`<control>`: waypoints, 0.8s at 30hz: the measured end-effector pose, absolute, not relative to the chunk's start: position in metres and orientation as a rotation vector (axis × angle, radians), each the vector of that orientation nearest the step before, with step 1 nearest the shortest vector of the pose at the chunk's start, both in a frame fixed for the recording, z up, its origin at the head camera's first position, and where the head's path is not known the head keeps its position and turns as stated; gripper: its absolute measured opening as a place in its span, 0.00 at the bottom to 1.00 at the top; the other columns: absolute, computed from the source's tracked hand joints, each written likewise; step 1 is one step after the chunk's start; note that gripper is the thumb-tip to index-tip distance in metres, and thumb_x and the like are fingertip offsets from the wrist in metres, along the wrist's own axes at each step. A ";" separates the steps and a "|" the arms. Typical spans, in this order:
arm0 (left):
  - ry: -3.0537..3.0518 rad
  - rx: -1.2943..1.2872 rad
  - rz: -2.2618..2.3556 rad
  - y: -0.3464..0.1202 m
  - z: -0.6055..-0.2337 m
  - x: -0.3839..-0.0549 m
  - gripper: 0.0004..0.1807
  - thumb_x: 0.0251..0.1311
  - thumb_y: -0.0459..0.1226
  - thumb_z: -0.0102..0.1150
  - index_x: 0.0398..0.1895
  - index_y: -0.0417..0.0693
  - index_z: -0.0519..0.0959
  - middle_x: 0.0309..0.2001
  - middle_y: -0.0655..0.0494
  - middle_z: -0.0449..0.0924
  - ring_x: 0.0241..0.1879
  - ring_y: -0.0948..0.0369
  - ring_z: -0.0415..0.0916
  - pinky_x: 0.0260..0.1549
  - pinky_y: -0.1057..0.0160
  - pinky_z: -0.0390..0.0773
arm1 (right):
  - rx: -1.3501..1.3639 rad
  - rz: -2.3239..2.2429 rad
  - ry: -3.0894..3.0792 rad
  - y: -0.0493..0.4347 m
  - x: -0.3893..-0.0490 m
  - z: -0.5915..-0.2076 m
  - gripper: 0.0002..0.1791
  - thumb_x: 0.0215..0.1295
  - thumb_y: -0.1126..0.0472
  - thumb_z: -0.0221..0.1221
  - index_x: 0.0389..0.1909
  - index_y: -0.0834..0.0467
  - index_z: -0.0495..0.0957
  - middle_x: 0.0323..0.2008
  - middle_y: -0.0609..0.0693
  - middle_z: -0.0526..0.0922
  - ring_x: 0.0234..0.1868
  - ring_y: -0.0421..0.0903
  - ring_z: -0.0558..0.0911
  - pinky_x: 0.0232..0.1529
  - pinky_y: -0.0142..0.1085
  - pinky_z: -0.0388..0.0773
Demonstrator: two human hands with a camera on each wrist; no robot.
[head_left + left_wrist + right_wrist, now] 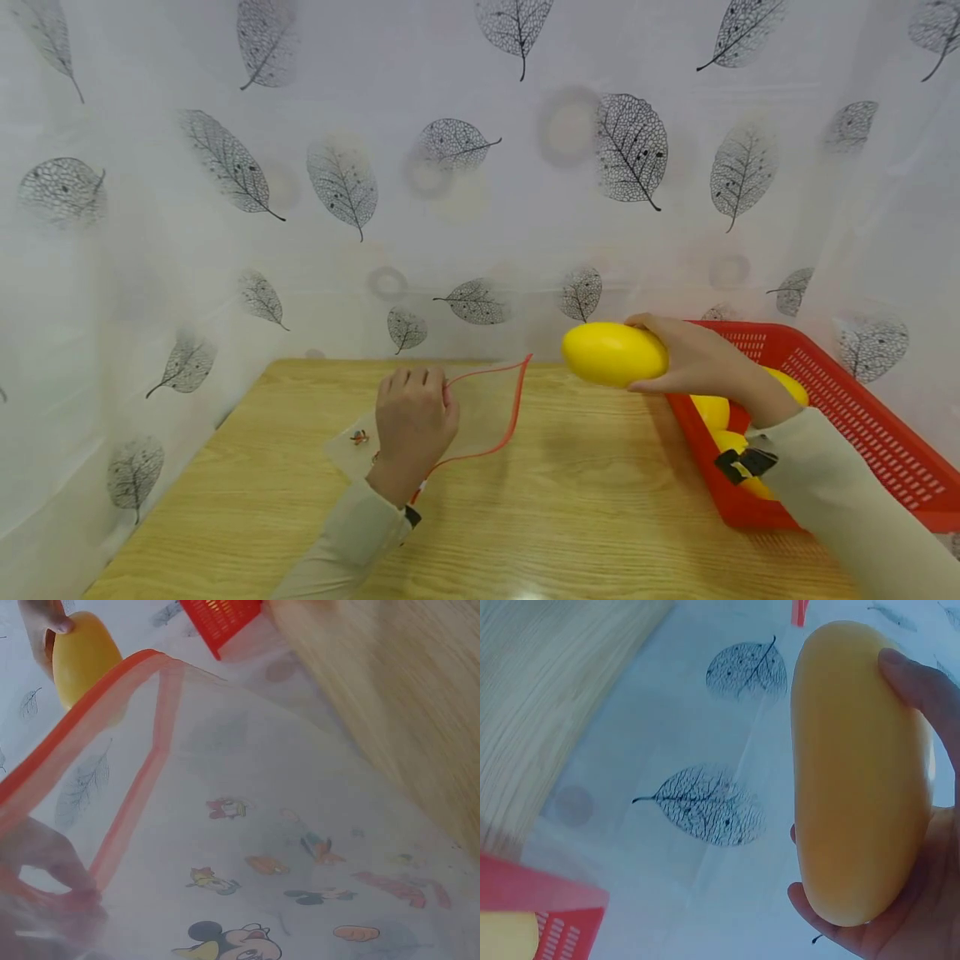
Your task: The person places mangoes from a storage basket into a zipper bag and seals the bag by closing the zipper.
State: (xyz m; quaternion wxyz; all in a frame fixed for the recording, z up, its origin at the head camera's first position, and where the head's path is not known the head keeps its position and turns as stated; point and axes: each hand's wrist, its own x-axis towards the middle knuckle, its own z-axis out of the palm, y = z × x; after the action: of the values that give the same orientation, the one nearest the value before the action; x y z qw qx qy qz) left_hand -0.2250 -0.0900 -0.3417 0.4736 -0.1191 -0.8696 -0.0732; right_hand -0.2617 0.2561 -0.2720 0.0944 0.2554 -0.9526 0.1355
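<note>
My left hand [416,425] pinches the rim of a see-through pouch [480,421] with orange-red edging. The pouch's mouth gapes to the right, toward my other hand. Cartoon figures, a mouse among them, are printed on its film [232,881] in the left wrist view. My right hand [693,362] grips a smooth, oblong yellow mango [615,354], raised above the table between pouch and basket. Thumb and fingers wrap opposite sides of the mango [862,772] in the right wrist view. Part of the left fingers is blurred behind the film.
A red plastic basket [862,383] with slotted walls stands at the right, under my right forearm. Several more yellow mangoes [711,411] lie in it. The wooden table [585,500] ends at a whitish leaf-printed curtain [517,233] behind and at the sides.
</note>
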 end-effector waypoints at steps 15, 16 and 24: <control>-2.119 -0.286 -0.185 -0.087 -0.340 -0.225 0.05 0.43 0.33 0.61 0.18 0.43 0.75 0.20 0.50 0.78 0.26 0.51 0.74 0.32 0.54 0.74 | 0.960 0.393 -2.737 0.215 -0.257 -0.281 0.45 0.40 0.40 0.71 0.60 0.53 0.67 0.48 0.48 0.79 0.39 0.42 0.75 0.38 0.38 0.75; -2.118 -0.287 -0.186 -0.086 -0.340 -0.225 0.05 0.43 0.33 0.61 0.18 0.43 0.75 0.20 0.50 0.78 0.25 0.51 0.74 0.31 0.54 0.74 | 0.972 0.393 -2.735 0.213 -0.257 -0.281 0.44 0.40 0.41 0.71 0.60 0.52 0.67 0.48 0.47 0.79 0.39 0.41 0.75 0.38 0.38 0.75; -2.136 -0.286 -0.196 -0.085 -0.339 -0.224 0.07 0.43 0.34 0.63 0.18 0.44 0.74 0.20 0.49 0.77 0.25 0.51 0.73 0.31 0.55 0.74 | 1.090 0.384 -2.654 0.200 -0.257 -0.283 0.44 0.38 0.41 0.72 0.58 0.53 0.67 0.47 0.45 0.80 0.36 0.38 0.75 0.36 0.34 0.75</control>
State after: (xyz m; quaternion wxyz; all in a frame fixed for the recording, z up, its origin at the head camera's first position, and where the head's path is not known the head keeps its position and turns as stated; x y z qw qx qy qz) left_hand -0.2236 -0.0850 -0.3387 0.4698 -0.1166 -0.8714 -0.0800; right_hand -0.2566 0.1996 -0.2834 0.1230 0.3737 -0.9099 0.1317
